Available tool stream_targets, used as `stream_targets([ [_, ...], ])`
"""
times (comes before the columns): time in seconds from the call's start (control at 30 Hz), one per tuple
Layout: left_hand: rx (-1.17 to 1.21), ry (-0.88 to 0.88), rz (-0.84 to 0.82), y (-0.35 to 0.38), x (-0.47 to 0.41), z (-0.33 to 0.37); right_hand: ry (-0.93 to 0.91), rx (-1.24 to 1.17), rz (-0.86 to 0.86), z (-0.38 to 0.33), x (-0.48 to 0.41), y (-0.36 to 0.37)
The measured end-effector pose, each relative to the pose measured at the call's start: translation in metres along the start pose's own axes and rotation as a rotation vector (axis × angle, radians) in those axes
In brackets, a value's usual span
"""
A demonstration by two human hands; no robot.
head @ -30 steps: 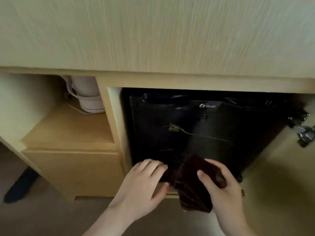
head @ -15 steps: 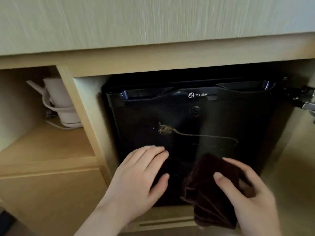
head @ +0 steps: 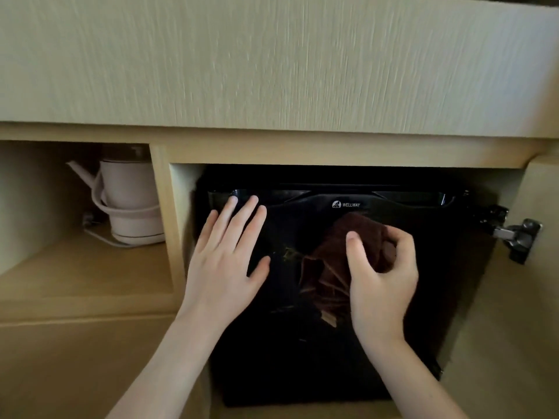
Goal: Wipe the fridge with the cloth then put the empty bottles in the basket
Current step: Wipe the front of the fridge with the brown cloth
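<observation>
Wiping the glossy black fridge door (head: 408,297), I grip the bunched dark-brown cloth (head: 341,252) in my right hand (head: 382,285); left hand (head: 228,261) flat beside it. Next: sweep sideways.

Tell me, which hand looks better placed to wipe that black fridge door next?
Probably the right hand: it grips the brown cloth against the fridge door. The left hand lies flat on the door, fingers straight, holding nothing.
</observation>
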State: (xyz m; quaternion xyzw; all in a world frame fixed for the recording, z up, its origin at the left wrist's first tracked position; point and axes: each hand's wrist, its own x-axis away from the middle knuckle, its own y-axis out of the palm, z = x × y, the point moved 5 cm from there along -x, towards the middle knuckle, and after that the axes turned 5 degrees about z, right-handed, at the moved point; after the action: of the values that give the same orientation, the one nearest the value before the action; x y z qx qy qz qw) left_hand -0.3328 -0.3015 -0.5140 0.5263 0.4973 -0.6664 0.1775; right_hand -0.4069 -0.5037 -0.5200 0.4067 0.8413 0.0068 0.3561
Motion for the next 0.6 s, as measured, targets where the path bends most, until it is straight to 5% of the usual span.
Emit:
stream_targets([
  [0.37, -0.122, 0.047, -0.027, 0.023, 0.04, -0.01, -0.22, 0.38, 0.196, 0.04, 0.014, 0.036],
  [0.6, -0.092, 0.057, -0.005, 0.028, 0.042, -0.015, -0.264, 0.298, 0.255, 0.051, 0.021, 0.051],
])
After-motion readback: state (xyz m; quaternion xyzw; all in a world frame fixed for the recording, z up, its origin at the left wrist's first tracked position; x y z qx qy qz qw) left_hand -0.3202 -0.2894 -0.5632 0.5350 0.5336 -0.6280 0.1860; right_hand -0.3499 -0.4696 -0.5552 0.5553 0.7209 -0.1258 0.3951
